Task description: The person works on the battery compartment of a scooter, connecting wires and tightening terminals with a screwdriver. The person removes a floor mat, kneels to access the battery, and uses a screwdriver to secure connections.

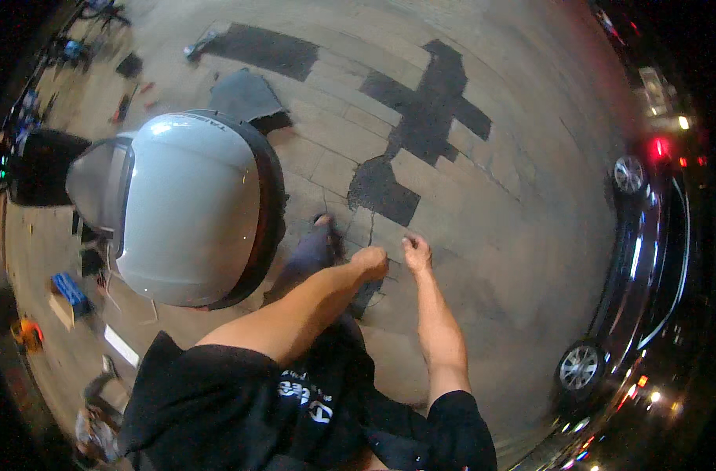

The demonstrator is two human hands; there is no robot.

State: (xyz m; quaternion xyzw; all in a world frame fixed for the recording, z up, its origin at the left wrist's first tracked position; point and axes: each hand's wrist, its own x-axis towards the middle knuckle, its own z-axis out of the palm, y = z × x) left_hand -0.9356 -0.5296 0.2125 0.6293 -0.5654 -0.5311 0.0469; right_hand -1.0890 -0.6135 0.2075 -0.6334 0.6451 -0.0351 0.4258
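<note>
My left hand (369, 264) is closed in a fist in front of my body. Whatever it may hold is hidden behind the knuckles. A short gap to its right, my right hand (417, 253) is raised with fingers curled and pinched together; anything between them is too small to make out. To the left of both hands is a large rounded silver-grey top case (193, 208) with a dark rim, apparently mounted on a motor scooter (99, 184). Neither hand touches it. My legs, in dark trousers (311, 255), show partly behind my left forearm.
Paving with dark patches (428, 110) stretches ahead. A dark car (644, 259) stands along the right. At the left lie a blue-topped box (69, 290) and an orange object (28, 334). A person (95, 424) is low at the bottom left.
</note>
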